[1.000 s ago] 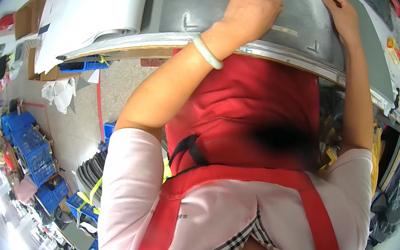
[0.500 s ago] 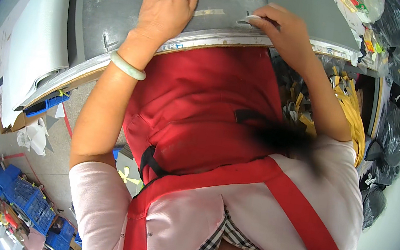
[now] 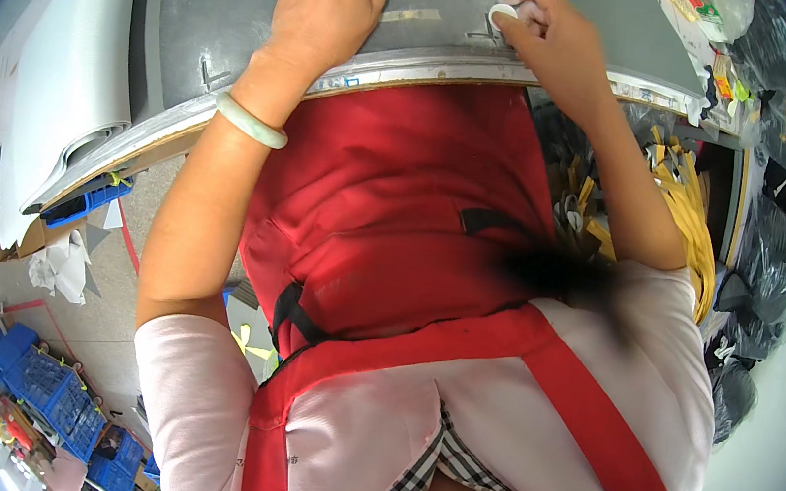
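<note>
- Below the left hand and the right hand, a counter was stretched from side to side, its front edge being crossed by both forearms.
- The part of the counter under both hands was covered by a dark grey sheet, marked with pale scuffs.
- To the left of the left hand, a pale sheet was seen, loosely rolled at its near end.
- Below and to the right of the right hand, yellow strips were bunched.
- The left hand was laid palm down on the dark grey sheet, fingers spread, some fingertips being cut off by the view's upper edge.
- The right hand was held well apart from it, thumb and fingers pinched on a white disc.
- Below the left hand, the forearm was circled by a pale green bangle.
- Between the hands, a beige strip was seen on the dark grey sheet.
- The white disc was held at the right hand's left side, near a black corner mark; whether the sheet was touched by it could not be told.
</note>
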Demonstrator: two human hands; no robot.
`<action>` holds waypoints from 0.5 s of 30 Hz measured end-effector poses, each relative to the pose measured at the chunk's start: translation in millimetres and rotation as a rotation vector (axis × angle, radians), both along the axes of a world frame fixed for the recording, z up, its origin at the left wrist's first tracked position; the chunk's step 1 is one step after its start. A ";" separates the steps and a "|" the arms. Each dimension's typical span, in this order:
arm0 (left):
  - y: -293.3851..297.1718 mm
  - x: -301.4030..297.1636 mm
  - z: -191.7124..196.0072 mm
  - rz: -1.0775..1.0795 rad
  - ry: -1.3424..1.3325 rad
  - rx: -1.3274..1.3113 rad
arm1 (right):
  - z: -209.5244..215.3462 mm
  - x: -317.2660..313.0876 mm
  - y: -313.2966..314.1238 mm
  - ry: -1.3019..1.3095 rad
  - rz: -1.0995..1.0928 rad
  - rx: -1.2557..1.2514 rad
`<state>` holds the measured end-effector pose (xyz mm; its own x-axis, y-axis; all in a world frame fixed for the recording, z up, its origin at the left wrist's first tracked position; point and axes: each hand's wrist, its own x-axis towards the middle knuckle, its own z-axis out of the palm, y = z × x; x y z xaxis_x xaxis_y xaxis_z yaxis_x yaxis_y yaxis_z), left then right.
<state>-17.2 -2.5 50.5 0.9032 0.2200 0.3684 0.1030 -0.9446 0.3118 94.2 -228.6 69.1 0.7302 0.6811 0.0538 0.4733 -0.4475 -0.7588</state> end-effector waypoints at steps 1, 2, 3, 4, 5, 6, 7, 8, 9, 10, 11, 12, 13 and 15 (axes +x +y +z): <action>1.1 0.3 0.5 0.001 -0.006 0.000 | -1.4 0.5 1.6 -0.082 -0.010 -0.062; 1.4 0.4 0.8 0.000 -0.005 0.000 | -1.3 1.9 1.7 -0.081 -0.012 -0.062; 1.4 0.7 1.3 -0.001 -0.004 0.000 | 0.6 4.4 0.9 -0.092 0.046 -0.112; 1.3 0.9 2.0 0.001 -0.004 0.000 | 3.6 7.6 0.2 -0.104 0.107 -0.162; 1.6 1.6 2.2 0.001 -0.005 0.000 | 8.9 13.2 -1.4 -0.105 0.107 -0.162; 2.1 2.5 2.1 -0.006 -0.006 -0.003 | 16.2 20.3 -3.2 0.050 0.154 -0.237; 3.7 2.9 1.8 -0.010 -0.009 -0.004 | 22.4 25.0 -1.2 0.204 0.203 -0.310; 7.1 3.2 -4.2 -0.004 -0.014 -0.001 | 25.9 25.5 4.1 0.198 0.208 -0.307; 11.3 2.8 -15.4 -0.002 -0.078 0.062 | 29.5 23.7 11.9 0.188 0.167 -0.209; 13.7 5.0 -25.7 -0.003 -0.148 0.124 | 33.9 24.6 19.8 0.173 0.121 -0.112; 14.0 6.0 -28.7 -0.024 -0.161 0.087 | 38.3 31.2 29.2 0.158 0.121 -0.106; 14.8 6.2 -31.4 -0.022 -0.175 0.096 | 42.1 41.3 40.7 0.182 0.064 -0.070; 14.3 4.4 -31.8 -0.012 -0.161 0.100 | 43.0 51.2 52.4 0.210 0.007 -0.034; 11.3 3.2 -29.5 -0.008 -0.130 0.100 | 39.5 74.9 74.9 0.047 0.002 -0.093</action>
<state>-14.1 8.8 20.9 0.8482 0.1693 0.5019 0.0603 -0.9723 0.2260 169.1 -153.7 108.6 0.7293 0.6828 -0.0436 0.4391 -0.5160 -0.7355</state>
